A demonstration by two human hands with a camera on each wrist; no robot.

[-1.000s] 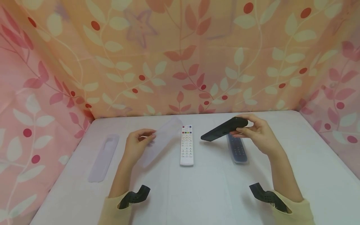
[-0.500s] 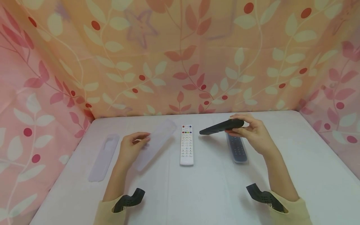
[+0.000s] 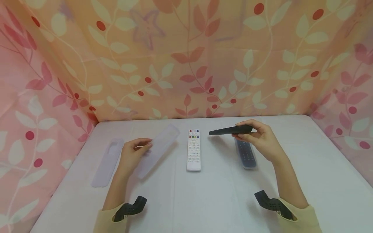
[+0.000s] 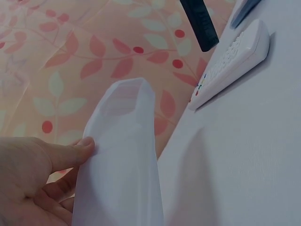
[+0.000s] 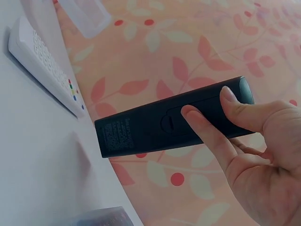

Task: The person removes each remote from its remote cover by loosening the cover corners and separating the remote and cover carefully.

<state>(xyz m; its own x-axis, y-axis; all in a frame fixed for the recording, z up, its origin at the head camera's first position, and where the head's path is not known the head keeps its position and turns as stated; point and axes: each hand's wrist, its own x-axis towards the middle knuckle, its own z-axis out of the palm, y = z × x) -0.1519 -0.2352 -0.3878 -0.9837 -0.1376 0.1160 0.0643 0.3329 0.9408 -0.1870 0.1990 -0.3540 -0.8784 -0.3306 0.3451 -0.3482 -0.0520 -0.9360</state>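
My left hand [image 3: 132, 157] pinches a translucent silicone remote cover [image 3: 158, 150] by its edge, above the table and tilted. In the left wrist view the cover [image 4: 120, 165] shows an opening near its top end. A black remote control [image 3: 230, 130] is gripped by its end in my right hand [image 3: 263, 140], nearly level above the table. Its back with the battery lid faces the right wrist camera, where the remote [image 5: 174, 117] has fingers and thumb on it. Between the hands a white remote [image 3: 193, 150] lies face up. Under the right hand lies a dark remote in a clear cover [image 3: 247, 153], partly hidden.
A second translucent cover [image 3: 107, 163] lies flat at the left of the white table [image 3: 215, 200]. Floral curtains [image 3: 186, 58] hang behind and at both sides of the table.
The left hand has drawn to the left and slightly nearer with the cover. The black remote has turned from steeply tilted to nearly level, and the right hand has shifted slightly left.
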